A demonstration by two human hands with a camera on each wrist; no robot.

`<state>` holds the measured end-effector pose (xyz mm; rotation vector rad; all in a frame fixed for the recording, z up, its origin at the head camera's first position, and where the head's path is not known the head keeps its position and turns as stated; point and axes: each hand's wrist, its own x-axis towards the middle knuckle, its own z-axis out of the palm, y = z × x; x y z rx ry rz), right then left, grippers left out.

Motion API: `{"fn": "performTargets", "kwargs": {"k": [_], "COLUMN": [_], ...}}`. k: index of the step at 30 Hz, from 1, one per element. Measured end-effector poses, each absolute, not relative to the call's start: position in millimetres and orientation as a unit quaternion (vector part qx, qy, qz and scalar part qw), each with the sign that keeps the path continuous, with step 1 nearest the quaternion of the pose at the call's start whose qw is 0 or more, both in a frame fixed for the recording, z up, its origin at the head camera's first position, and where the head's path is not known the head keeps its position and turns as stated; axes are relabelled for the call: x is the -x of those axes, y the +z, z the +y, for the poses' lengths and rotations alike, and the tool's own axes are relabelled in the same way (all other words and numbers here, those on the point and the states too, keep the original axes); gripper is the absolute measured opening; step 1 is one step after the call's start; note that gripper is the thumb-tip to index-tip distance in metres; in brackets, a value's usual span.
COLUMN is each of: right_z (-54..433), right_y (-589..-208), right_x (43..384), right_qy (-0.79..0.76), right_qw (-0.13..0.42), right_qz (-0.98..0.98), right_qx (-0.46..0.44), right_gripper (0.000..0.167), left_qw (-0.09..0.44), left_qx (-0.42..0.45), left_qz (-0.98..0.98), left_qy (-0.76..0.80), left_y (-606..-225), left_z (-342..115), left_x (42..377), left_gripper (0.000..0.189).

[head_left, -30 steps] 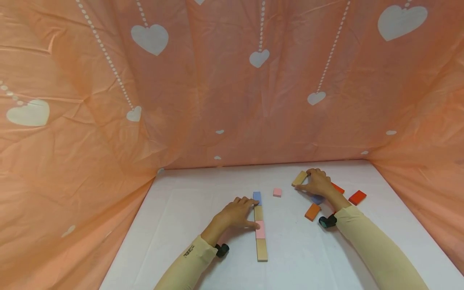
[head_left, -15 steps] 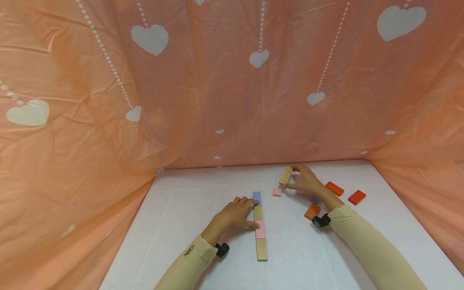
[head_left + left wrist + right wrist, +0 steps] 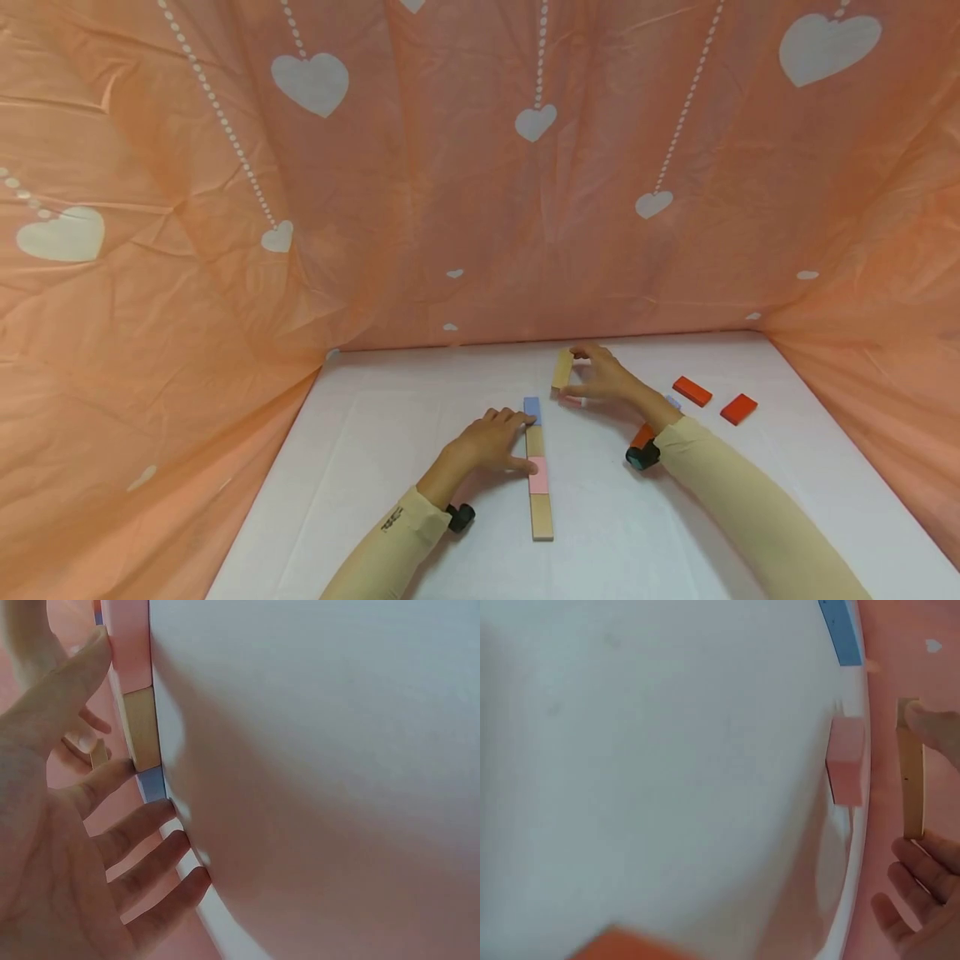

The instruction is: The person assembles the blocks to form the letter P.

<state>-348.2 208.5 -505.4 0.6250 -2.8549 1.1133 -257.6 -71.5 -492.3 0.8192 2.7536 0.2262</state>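
A straight row of flat wooden blocks runs along the table: a blue block [image 3: 532, 408] at the far end, a natural wood block [image 3: 534, 440], a pink block [image 3: 537, 477] and another natural wood block [image 3: 542, 518] nearest me. My left hand [image 3: 489, 442] rests along the row's left side, fingers spread, thumb on the pink block and index fingertip by the blue one. With thumb and fingers, my right hand [image 3: 603, 379] pinches a natural wood block [image 3: 911, 776] by its two ends, raised beyond the row. Below it a small pink block [image 3: 846, 761] stands on the table, mostly hidden in the head view.
Two red blocks [image 3: 692, 391] lie to the right on the white table [image 3: 390, 392]. An orange block [image 3: 642, 435] and a blue piece [image 3: 673, 402] are partly covered by my right arm. An orange cloth with hearts [image 3: 480, 208] hangs behind and at the sides.
My right hand has carried the natural wood block leftward, past the small pink block and closer to the row's far end. The left hand has stayed in place.
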Motion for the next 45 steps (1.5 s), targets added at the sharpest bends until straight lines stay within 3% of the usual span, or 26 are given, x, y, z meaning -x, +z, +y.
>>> {"fn": "performTargets", "kwargs": {"k": [15,45], "right_z": [177.9,159.1], "right_y": [-505.9,-505.4], "right_x": [360.0,373.2], "right_qy": [0.360,0.323], "right_qw": [-0.032,-0.095], "right_qz": [-0.904,-0.909], "right_qx": [-0.227,-0.247], "right_gripper": [0.096,0.081], "left_qw": [0.129,0.130], "left_qx": [-0.284,-0.280], "left_qz": [0.947,0.949], "left_qy": [0.077,0.067], "left_y": [-491.7,-491.8], "left_z": [-71.5,-69.6], "left_x": [257.1,258.6], "left_gripper": [0.088,0.089]}}
